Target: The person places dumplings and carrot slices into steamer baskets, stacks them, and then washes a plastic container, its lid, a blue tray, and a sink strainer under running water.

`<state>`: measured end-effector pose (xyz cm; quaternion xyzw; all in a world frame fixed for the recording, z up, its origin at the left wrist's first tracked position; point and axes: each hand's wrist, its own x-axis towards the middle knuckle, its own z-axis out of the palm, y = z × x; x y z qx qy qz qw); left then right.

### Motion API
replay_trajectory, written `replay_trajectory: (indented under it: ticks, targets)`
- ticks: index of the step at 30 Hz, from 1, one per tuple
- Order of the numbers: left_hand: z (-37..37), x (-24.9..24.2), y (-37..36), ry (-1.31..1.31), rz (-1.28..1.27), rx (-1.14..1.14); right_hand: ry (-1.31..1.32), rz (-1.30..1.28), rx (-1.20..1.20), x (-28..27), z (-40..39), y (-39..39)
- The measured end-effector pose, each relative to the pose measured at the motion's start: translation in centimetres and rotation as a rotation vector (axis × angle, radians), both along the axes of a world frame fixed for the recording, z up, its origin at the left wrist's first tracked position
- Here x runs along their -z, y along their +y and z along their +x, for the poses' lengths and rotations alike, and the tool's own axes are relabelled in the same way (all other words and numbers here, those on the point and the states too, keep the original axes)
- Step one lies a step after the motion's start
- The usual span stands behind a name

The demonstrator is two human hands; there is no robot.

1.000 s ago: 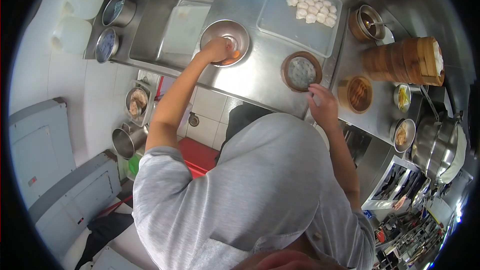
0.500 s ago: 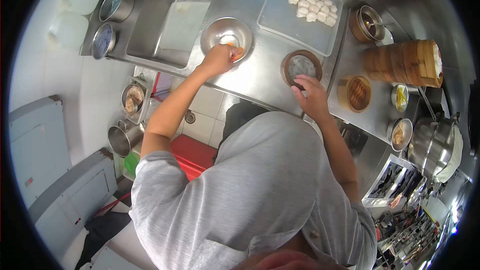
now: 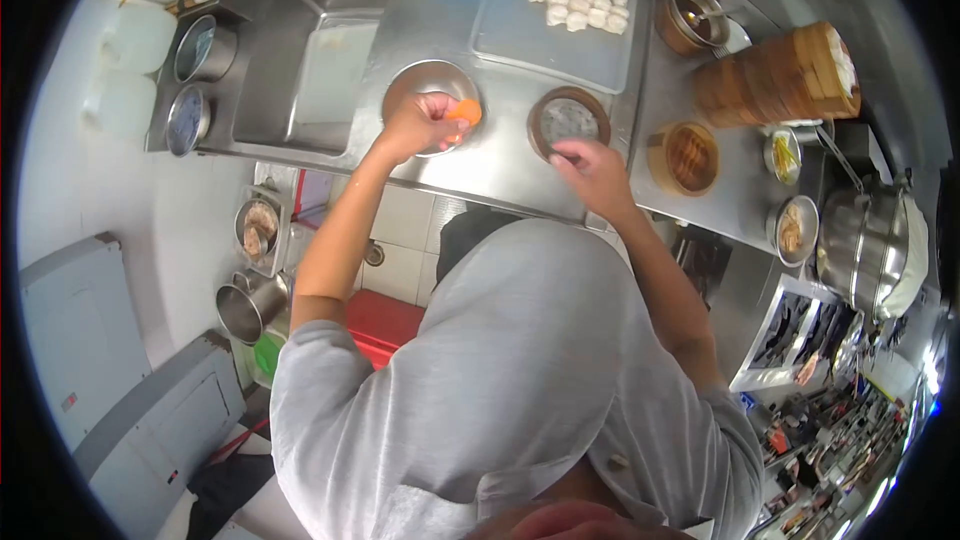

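My left hand (image 3: 418, 127) is closed on thin, round orange slices that look like carrot (image 3: 466, 112), held over the near right side of a steel bowl (image 3: 430, 73). To the right stands a small round steamer basket (image 3: 601, 120) with a pale, see-through liner (image 3: 568, 120) in it. My right hand (image 3: 594, 175) is at the basket's near rim, thumb outside and fingers bent over the edge, pinching it. The fingers partly hide that rim.
Behind the basket, a translucent tray (image 3: 510, 15) carries several white dumplings (image 3: 577, 0). On the right are stacked bamboo steamers (image 3: 765, 80), a steamer of brown food (image 3: 690, 158) and a pot of dark sauce (image 3: 690, 25). A sink (image 3: 270, 90) lies left.
My left hand has lifted out of the bowl with the orange slices. My right hand stays at the basket's rim. The whole view has shifted, so the counter things appear further left.
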<state>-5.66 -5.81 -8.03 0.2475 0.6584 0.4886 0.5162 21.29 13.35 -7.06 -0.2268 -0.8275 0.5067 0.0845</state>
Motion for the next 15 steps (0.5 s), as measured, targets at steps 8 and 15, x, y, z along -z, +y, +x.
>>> replay_trajectory:
  ticks: [8,15]
  targets:
    - [6.7,-2.6,4.0,-0.060,0.096,0.236,0.066,-0.618,0.123,-1.2,-2.3,-0.3]
    - [8.9,0.9,2.8,-0.299,0.140,0.028,-0.040,-0.149,0.287,3.2,-0.5,5.2]
